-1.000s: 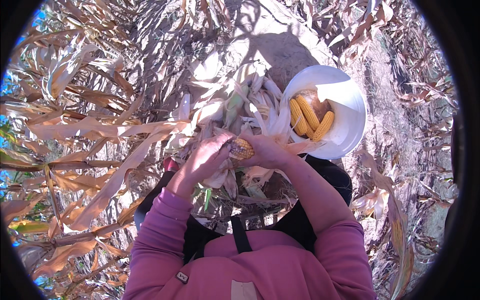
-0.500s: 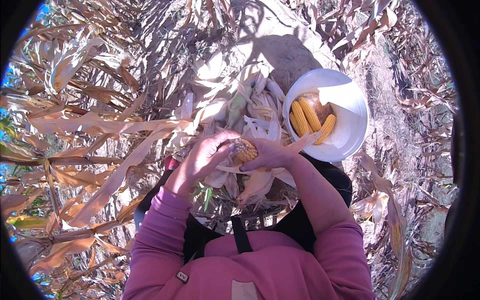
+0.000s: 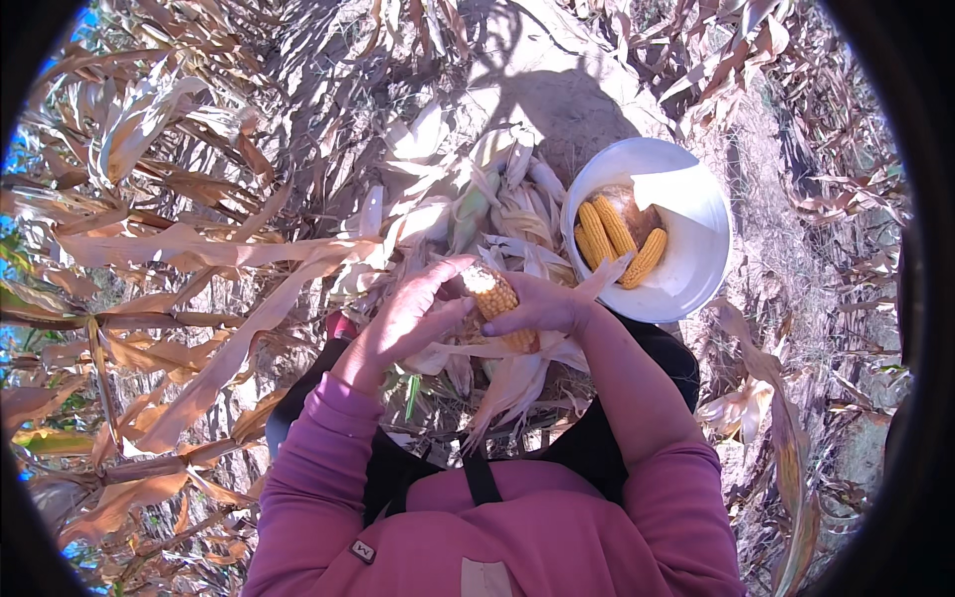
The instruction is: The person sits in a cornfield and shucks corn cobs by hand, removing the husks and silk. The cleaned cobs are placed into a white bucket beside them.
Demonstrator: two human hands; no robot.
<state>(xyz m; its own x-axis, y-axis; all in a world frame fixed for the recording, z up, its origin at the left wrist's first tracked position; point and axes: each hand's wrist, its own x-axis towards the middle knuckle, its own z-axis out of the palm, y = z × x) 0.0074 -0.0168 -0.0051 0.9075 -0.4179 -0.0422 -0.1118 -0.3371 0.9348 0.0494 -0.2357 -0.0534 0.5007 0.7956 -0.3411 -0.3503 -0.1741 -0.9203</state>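
Note:
A yellow corn cob (image 3: pixel 494 296) with pale husk leaves hanging below it is held at the centre of the view. My right hand (image 3: pixel 542 303) grips the cob around its middle. My left hand (image 3: pixel 408 316) has its fingers curled over the husk at the cob's tip. Both forearms wear pink sleeves. Just right of the hands stands a white bucket (image 3: pixel 696 259) holding three husked yellow cobs (image 3: pixel 617 237).
A pile of unhusked ears and loose husks (image 3: pixel 487 214) lies on the ground in front of the hands. Dry corn stalks and leaves (image 3: pixel 169 289) crowd the left side. Bare soil (image 3: pixel 766 199) with dry debris runs along the right.
The husk has been pulled further down, baring more of the yellow cob. The hands and the cob sit a little lower and closer to me.

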